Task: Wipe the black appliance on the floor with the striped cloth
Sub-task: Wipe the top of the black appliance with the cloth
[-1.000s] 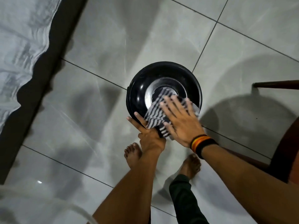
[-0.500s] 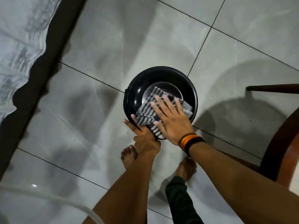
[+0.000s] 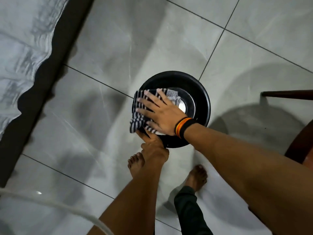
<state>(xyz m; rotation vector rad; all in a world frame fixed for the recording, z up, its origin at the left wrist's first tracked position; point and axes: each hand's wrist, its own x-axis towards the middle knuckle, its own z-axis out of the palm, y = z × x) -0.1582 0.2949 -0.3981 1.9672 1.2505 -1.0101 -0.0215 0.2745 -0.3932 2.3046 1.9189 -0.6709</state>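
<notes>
Seen from above, a round black appliance (image 3: 176, 109) sits on the floor right of the frame's centre, with a person bending over it. Their right hand (image 3: 160, 116) lies flat on a striped cloth (image 3: 140, 114), fingers (image 3: 145, 100) spread wide and pressing down rather than gripping. Half a second ago the cloth covered the lower middle of the lid; now it has swept to the lid's left edge, one corner hanging over the rim, and the shiny silver centre (image 3: 182, 106) is partly uncovered. That suggests the wiping is well under way, with the right side of the lid likely still to do. The left hand (image 3: 153, 146) remains braced against the appliance's lower edge; its fingers are hidden beneath the cloth and the rim, so how far they are curled cannot be told.

Large glossy grey tiles (image 3: 135, 39) with dark grout lines make up the floor. A pale rumpled bedsheet (image 3: 22, 39) over a dark bed edge fills the upper left. Two bare feet stand below the appliance. At the right edge is part of a dark wooden chair (image 3: 288, 94).
</notes>
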